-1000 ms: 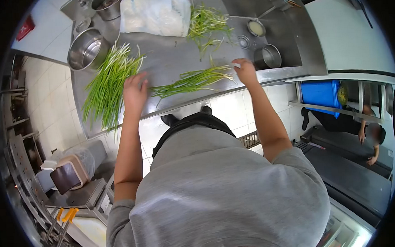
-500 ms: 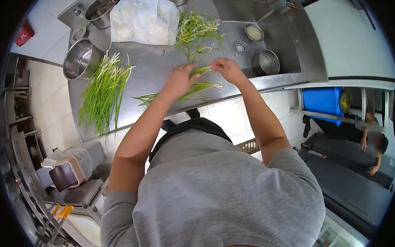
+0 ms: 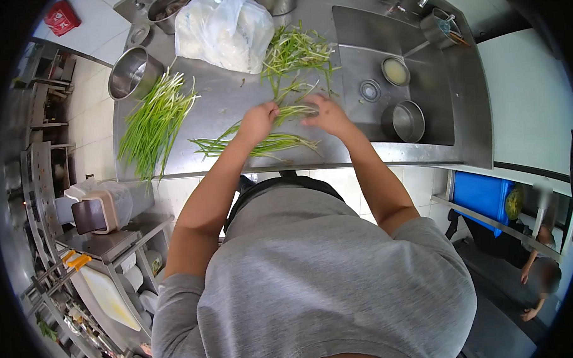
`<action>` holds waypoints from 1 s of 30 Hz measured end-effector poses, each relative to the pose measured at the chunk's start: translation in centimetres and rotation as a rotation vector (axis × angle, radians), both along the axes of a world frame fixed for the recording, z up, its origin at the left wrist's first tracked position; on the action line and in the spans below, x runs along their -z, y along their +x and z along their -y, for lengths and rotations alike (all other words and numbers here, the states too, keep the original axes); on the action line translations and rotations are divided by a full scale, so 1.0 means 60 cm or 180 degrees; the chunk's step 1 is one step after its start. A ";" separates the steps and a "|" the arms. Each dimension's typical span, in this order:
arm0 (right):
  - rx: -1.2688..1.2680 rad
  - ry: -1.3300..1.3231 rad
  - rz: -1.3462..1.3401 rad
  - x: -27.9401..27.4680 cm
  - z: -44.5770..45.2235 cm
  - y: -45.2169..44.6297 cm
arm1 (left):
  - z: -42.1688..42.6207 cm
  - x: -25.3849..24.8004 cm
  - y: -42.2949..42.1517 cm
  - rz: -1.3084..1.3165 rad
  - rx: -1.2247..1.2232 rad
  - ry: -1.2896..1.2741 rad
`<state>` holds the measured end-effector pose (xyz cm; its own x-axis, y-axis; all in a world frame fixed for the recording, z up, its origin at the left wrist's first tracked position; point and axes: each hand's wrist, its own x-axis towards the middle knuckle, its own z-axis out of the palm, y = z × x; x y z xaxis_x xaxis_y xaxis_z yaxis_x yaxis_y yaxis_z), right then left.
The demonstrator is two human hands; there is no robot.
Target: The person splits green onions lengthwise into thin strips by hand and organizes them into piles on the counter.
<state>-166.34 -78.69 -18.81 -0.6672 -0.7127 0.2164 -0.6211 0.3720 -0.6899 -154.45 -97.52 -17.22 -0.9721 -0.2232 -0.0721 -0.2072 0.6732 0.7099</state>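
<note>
My left hand point(image 3: 259, 122) is closed around a small bunch of green onions point(image 3: 290, 110), whose pale ends point right. By those pale ends is my right hand point(image 3: 327, 116), its fingers apart and slightly blurred; I see nothing gripped in it. Just below both hands, a second bunch of green onions point(image 3: 276, 144) lies flat on the steel counter point(image 3: 221, 105). A large pile of green onions point(image 3: 152, 130) rests at the left, white ends upward. Beyond my hands lies a loose heap of green scraps point(image 3: 299, 49), with a few stalks trailing toward me.
A white plastic bag point(image 3: 224, 33) and a steel pot point(image 3: 134, 74) stand at the back left. The sink point(image 3: 435, 98) on the right holds a steel pot point(image 3: 407, 121) and a small bowl of pale liquid point(image 3: 395, 71). Another person point(image 3: 542, 271) is at the far right.
My right hand's fingers have opened from a pinch at the pale ends. My left hand has closed around the stalks. The view has shifted, so the counter appears lower and farther right.
</note>
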 end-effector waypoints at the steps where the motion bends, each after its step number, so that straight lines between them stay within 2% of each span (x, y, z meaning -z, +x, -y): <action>1: -0.0061 -0.0186 -0.0233 -0.014 0.009 0.001 | -0.003 -0.003 0.000 -0.0060 0.0063 -0.0113; 3: -0.0191 -0.0555 -0.0689 -0.056 0.028 0.002 | -0.004 0.004 -0.003 -0.0435 0.0261 -0.0394; 6: -0.0486 0.0360 0.1221 -0.049 0.031 -0.005 | -0.021 -0.016 -0.004 -0.0874 0.0208 -0.0551; 7: -0.0468 0.0220 0.1333 -0.051 0.033 -0.005 | -0.027 -0.030 -0.005 -0.1001 0.0131 -0.0560; 10: -0.0431 -0.0020 0.1610 -0.064 0.039 -0.007 | -0.027 -0.067 -0.013 -0.0502 0.0438 -0.0373; 15: -0.0394 -0.0144 0.1907 -0.092 0.025 -0.037 | -0.026 -0.089 -0.015 -0.0029 -0.0150 0.0221; 19: -0.0003 -0.0312 0.1634 -0.087 0.006 -0.066 | -0.017 -0.108 -0.006 0.0254 -0.0325 0.0665; 21: 0.0363 -0.0585 0.1367 -0.080 0.001 -0.075 | -0.013 -0.104 -0.001 0.0188 -0.0440 0.0358; 24: -0.0055 -0.0912 0.0088 -0.102 0.013 -0.069 | -0.016 -0.106 -0.002 0.0070 -0.0291 -0.0325; 27: -0.0850 -0.0561 0.0385 -0.129 0.035 -0.032 | -0.032 -0.116 -0.008 -0.0034 -0.0120 -0.0669; 30: -0.0897 -0.0132 0.1285 -0.118 0.042 -0.033 | -0.036 -0.129 -0.010 -0.0141 -0.0076 -0.0709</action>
